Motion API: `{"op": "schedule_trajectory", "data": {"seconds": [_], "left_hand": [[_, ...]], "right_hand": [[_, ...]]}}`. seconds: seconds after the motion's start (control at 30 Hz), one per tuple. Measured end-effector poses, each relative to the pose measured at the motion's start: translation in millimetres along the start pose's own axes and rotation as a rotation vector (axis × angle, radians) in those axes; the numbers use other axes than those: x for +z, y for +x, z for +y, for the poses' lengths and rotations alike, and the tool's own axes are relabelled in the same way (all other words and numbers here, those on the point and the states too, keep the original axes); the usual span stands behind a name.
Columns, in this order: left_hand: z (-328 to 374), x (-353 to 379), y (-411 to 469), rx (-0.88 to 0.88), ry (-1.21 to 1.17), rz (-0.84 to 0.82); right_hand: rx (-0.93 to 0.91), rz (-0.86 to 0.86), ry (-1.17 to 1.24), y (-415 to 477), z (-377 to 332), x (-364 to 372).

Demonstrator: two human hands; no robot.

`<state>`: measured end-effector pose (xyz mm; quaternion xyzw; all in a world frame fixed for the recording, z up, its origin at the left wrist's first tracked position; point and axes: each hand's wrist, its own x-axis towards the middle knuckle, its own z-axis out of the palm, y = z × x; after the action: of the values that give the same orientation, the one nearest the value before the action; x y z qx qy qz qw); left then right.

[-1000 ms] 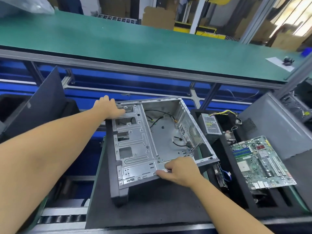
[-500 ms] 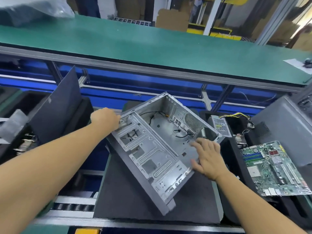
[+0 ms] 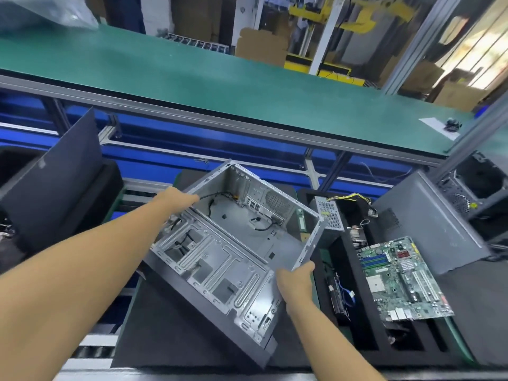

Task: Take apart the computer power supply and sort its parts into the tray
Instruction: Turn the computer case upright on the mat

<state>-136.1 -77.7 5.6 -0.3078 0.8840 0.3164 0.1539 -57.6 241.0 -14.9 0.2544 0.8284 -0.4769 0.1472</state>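
Observation:
An emptied grey computer case hangs tilted above a dark foam mat, its open side facing me. My left hand grips the case's far left rim; its fingers are hidden behind the metal. My right hand holds the near right edge, fingers curled under it. Loose black cables lie inside the case. To the right stands a black foam tray with the silver power supply and its yellow wires at the back, and a green motherboard lying in it.
A grey side panel leans at the right of the tray. A dark panel leans at the left. A long green conveyor belt runs across behind. Rollers show at the near left edge.
The case has been lifted off the mat and swung clockwise, tilting up. My right hand moved from the case's floor to its near right edge.

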Motion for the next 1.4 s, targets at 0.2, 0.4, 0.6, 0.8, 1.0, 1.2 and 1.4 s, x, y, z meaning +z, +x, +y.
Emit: {"op": "schedule_trajectory", "data": {"seconds": [0.2, 0.4, 0.6, 0.8, 1.0, 1.2, 1.4], "left_hand": [[-3, 6, -6, -0.001, 0.315, 0.158], [-12, 3, -13, -0.1, 0.395, -0.243], [-12, 22, -32, -0.151, -0.087, -0.244], [-13, 39, -25, -0.161, -0.232, -0.047], [-17, 26, -23, -0.164, -0.371, 0.049], [-10, 1, -36, 0.084, -0.573, 0.311], [-20, 13, -47, 0.171, -0.612, 0.361]], "right_hand": [[-0.092, 0.161, -0.262, 16, 6, -7], [-0.247, 0.046, -0.477, 63, -18, -41], [-0.159, 0.042, -0.559, 91, -24, -46], [-0.111, 0.007, -0.239, 98, -34, -42], [-0.28, 0.04, -0.212, 90, -52, -51], [-0.577, 0.148, 0.004, 86, -81, -58], [-0.599, 0.094, 0.137, 80, -67, -58]]}}
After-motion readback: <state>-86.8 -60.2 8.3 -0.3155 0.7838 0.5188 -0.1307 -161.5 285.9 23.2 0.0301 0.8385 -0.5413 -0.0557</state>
